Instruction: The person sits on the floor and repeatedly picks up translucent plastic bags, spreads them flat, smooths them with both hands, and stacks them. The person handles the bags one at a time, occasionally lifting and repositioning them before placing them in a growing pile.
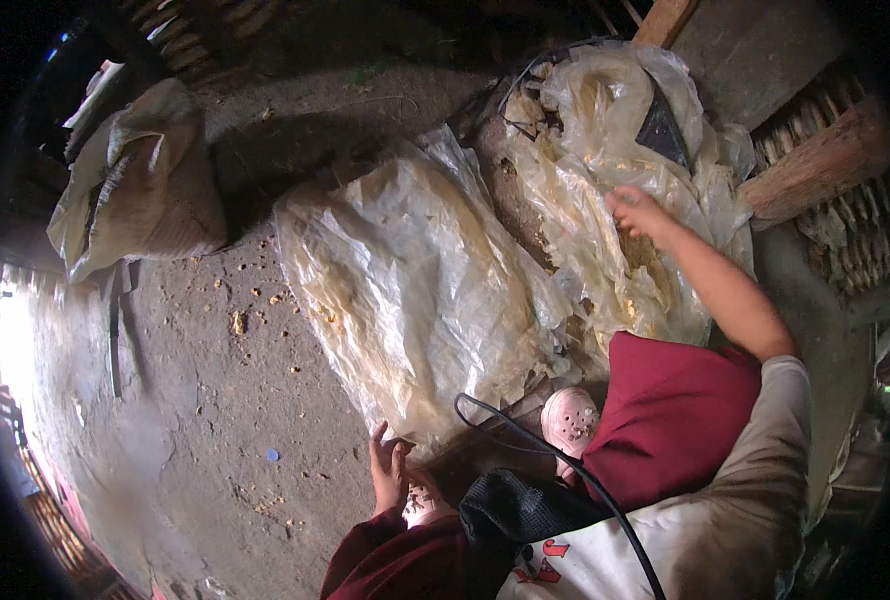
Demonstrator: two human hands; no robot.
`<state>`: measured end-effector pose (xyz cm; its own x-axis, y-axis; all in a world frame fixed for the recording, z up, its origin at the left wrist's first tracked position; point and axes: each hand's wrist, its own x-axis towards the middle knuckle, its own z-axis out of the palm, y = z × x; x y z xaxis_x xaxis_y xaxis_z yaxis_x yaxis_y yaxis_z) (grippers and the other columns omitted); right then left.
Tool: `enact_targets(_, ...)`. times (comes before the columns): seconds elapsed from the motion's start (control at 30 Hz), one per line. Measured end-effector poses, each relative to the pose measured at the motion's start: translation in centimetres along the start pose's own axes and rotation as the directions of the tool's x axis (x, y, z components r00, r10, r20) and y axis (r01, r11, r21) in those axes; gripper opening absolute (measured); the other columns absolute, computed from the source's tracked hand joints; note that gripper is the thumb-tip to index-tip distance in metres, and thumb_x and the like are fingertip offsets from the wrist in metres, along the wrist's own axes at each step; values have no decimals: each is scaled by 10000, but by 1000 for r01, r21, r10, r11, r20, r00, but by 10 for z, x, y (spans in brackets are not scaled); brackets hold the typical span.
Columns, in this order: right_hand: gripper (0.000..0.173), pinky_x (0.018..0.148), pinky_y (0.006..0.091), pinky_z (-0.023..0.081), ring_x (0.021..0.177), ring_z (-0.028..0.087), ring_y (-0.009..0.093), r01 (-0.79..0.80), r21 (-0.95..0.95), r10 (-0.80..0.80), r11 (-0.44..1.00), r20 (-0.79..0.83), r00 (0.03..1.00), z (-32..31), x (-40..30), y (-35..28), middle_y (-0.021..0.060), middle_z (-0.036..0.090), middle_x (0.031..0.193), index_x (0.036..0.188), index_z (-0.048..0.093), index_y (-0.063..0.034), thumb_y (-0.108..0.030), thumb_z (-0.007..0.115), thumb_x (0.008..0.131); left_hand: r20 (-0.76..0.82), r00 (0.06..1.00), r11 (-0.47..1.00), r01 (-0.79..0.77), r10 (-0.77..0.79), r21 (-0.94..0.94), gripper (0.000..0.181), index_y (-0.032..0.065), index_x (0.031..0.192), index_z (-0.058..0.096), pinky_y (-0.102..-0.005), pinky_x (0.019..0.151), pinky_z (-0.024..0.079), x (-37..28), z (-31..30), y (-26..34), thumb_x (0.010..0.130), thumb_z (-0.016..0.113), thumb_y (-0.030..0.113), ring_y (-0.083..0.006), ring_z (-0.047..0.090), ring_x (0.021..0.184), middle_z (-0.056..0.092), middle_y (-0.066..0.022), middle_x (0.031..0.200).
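A flattened, crumpled clear plastic bag lies on the ground before me, whitish with yellow-brown stains. My left hand is at its near left corner, fingers apart, by my left pink clog. Whether the fingertips touch the plastic is hard to tell. My right hand, slightly blurred, is over a heap of crumpled plastic sheeting at the right. Its fingers are apart and nothing shows in them. Yellowish crumbs cling to the folds of this heap.
A woven sack stands at the back left. Brown crumbs and a blue bottle cap lie on the ground. A wooden beam juts in at the right. A black cable loops by my right clog.
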<state>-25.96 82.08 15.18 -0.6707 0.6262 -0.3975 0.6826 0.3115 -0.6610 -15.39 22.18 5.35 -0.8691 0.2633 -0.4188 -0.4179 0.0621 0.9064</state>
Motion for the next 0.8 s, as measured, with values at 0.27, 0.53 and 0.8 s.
enact_targets(0.27, 216, 615, 297, 484, 635, 595, 142, 451, -488, -550, 748, -74, 832, 9, 36, 22, 39, 649, 735, 1061, 658, -28, -119, 601, 875, -50, 999, 997, -9, 5, -73, 467, 34, 1429, 309, -361, 960, 458, -14, -5, -3, 1007, 477, 144, -247, 615, 1056, 633, -182, 1122)
enact_targets(0.53, 158, 668, 240, 452, 756, 563, 88, 364, 220, -263, 905, -383, 885, -73, -9, -43, -41, 589, 808, 1012, 617, -71, -130, 479, 960, -134, 990, 996, -51, 41, -75, 424, 21, 1384, 379, -365, 912, 494, -21, -29, -7, 991, 491, 136, -245, 643, 988, 667, -173, 1072)
enact_targets(0.8, 178, 774, 271, 470, 835, 583, 120, 631, 103, -460, 769, -596, 658, -180, -51, -119, 31, 653, 1000, 1060, 607, -39, -130, 475, 983, -200, 967, 980, -180, 160, -85, 374, 6, 1351, 425, -356, 920, 472, 3, -34, -1, 983, 470, 60, -227, 628, 1013, 655, -146, 1111)
